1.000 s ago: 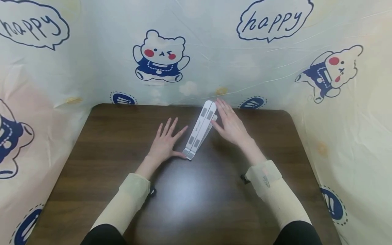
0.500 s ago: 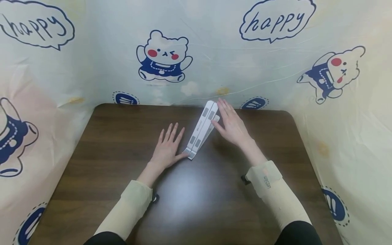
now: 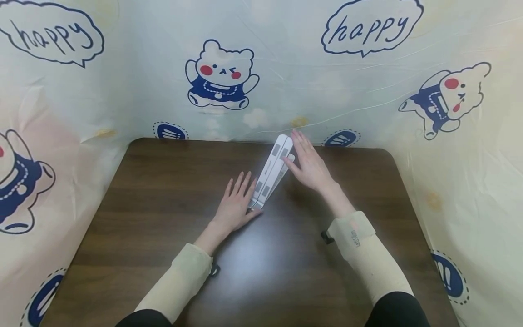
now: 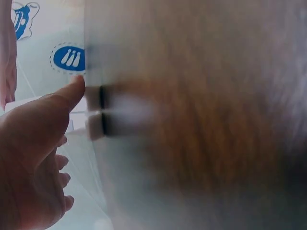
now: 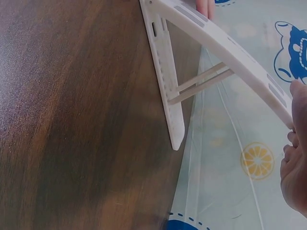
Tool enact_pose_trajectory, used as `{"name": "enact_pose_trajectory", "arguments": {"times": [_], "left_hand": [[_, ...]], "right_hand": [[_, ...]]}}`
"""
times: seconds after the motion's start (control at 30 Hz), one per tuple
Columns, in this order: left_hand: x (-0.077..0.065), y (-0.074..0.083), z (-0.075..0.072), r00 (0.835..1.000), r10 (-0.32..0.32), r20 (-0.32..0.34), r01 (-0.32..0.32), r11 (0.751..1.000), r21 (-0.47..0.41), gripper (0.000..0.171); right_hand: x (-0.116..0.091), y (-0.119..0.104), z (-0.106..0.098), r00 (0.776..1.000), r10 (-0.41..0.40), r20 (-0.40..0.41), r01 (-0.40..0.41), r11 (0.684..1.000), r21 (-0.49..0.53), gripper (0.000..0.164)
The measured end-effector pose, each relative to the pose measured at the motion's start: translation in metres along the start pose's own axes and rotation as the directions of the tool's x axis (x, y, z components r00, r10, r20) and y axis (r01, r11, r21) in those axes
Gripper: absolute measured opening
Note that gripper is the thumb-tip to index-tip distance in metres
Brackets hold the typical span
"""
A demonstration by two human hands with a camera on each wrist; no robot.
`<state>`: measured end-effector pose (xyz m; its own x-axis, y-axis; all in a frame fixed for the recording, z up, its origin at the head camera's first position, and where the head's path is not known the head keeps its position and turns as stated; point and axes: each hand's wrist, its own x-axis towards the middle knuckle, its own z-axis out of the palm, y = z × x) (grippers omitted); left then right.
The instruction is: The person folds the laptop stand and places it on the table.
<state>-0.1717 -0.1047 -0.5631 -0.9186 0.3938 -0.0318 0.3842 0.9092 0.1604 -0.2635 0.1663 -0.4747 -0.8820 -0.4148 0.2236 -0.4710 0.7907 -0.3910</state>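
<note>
A white folding laptop stand (image 3: 271,170) with grey pads leans across the back middle of the table. In the right wrist view its base rail (image 5: 165,96) lies low while the long upper arm (image 5: 240,55) rises at an angle, propped by a thin strut (image 5: 201,84). At the stand's near end my left hand (image 3: 234,209) has its fingers straight along the left side and its thumb across the near tip. My right hand (image 3: 311,170) is at the raised far end, fingers extended along the right edge, thumb beside the stand.
The dark wooden table (image 3: 163,190) ends at a rounded back edge close behind the stand. A pale printed curtain (image 3: 294,77) with bears and lettering hangs around the back and both sides.
My left hand has shifted right and nearer, its spread fingers drawing closer together beside the stand's near end. The right hand and the stand stay almost where they were.
</note>
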Motion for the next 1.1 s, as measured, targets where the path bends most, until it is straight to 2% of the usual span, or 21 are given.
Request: {"name": "enact_pose_trajectory", "arguments": {"times": [0.17,0.63,1.1], "left_hand": [[0.0,0.005,0.002,1.0,0.0,-0.009,0.001,1.0,0.021,0.103],[-0.001,0.0,-0.002,0.998,0.041,-0.057,-0.04,0.999,0.023,0.1],[-0.003,-0.013,-0.017,0.999,0.041,-0.023,-0.041,0.999,0.021,0.097]], "right_hand": [[-0.001,0.001,0.0,1.0,0.008,0.004,-0.008,1.0,0.014,0.081],[-0.011,0.004,-0.004,1.0,-0.008,-0.017,0.009,0.999,0.032,0.078],[-0.021,0.001,-0.012,0.999,0.027,0.023,-0.028,0.999,0.03,0.079]]}}
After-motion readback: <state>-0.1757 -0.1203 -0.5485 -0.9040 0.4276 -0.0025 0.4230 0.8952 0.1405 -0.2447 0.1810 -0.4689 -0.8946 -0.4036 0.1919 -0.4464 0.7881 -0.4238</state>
